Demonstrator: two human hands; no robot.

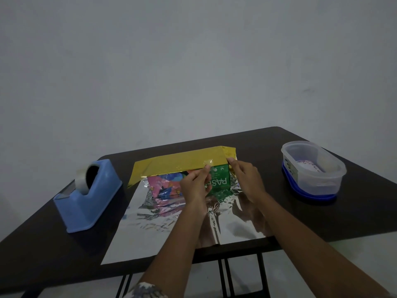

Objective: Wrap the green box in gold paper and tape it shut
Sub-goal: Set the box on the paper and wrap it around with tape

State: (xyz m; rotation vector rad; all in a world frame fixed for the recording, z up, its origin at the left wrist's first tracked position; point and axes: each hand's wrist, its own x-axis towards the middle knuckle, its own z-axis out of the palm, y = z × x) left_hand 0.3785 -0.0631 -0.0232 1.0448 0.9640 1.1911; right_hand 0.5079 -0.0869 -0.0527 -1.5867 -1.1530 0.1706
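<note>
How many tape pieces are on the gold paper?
1: a clear strip on the gold paper, at its near edge over the green box, by the left hand. More may be hidden behind.

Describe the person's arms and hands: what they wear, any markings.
Both forearms are bare down to the left hand and right hand: no gloves, rings, watch or bracelet show. At the bottom edge, by the left arm, is mottled grey-and-white cloth, perhaps a sleeve.

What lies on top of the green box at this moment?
A flap of gold paper covers the green box, with a piece of clear tape at the flap's edge, held by the left hand. The box's top face itself is hidden.
</note>
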